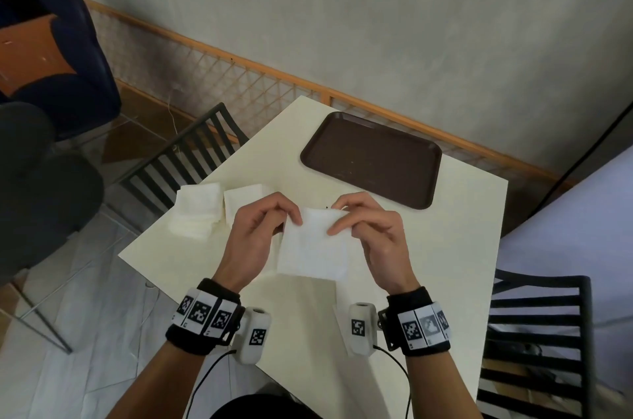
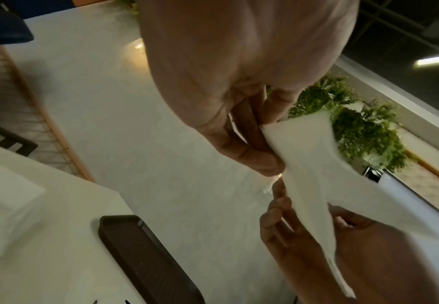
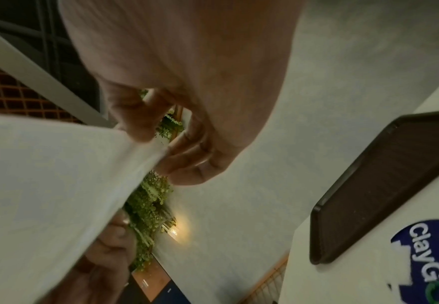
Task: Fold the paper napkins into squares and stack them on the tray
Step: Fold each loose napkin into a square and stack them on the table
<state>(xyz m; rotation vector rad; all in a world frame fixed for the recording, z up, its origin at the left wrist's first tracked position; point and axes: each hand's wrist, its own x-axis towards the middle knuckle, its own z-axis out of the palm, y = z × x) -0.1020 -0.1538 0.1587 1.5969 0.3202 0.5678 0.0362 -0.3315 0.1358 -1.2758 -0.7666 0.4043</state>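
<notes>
A white paper napkin (image 1: 313, 245) hangs above the near middle of the cream table (image 1: 455, 247). My left hand (image 1: 265, 226) pinches its upper left corner and my right hand (image 1: 363, 223) pinches its upper right corner. The left wrist view shows the napkin (image 2: 314, 164) stretched between both hands. It fills the left side of the right wrist view as a pale sheet (image 3: 44, 185). Two stacks of white napkins (image 1: 200, 211) lie at the table's left edge, the second (image 1: 241, 202) partly behind my left hand. A dark brown tray (image 1: 371, 158) with nothing on it sits at the far side.
Black slatted chairs stand at the table's left (image 1: 185, 154) and right (image 1: 537, 343). A wooden lattice rail (image 1: 239, 75) runs along the grey wall behind. A blue round sticker (image 3: 429, 259) is on the tabletop near the tray (image 3: 384, 185).
</notes>
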